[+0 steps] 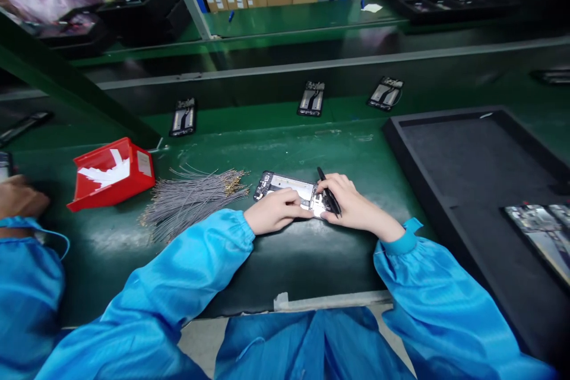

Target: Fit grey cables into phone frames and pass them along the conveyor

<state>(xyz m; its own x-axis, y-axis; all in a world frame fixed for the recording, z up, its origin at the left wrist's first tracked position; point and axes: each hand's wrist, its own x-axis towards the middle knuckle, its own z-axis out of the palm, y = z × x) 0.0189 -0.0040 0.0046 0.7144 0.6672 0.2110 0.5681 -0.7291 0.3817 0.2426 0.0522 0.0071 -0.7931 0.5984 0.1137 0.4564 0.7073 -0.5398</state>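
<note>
An opened phone [293,183] lies on the green table in front of me, its circuit boards and metal inner frame showing. My left hand [278,211] is closed at its near edge, with thumb and index finger together over the phone's right part. Black tweezers [330,195] are in my right hand [351,202], which rests at the phone's right end with its fingertips on the board. What lies right under the fingertips is hidden. To the left of my left hand is a loose bundle of thin grey cables [196,196] with gold-coloured ends.
A red bin [143,175] with white strips stands left of the cables. Opened phones [311,99] lie along the back strip. At right is a large black tray [445,190] with phone parts. A co-worker's hand [20,197] is at far left; people in pink sit opposite.
</note>
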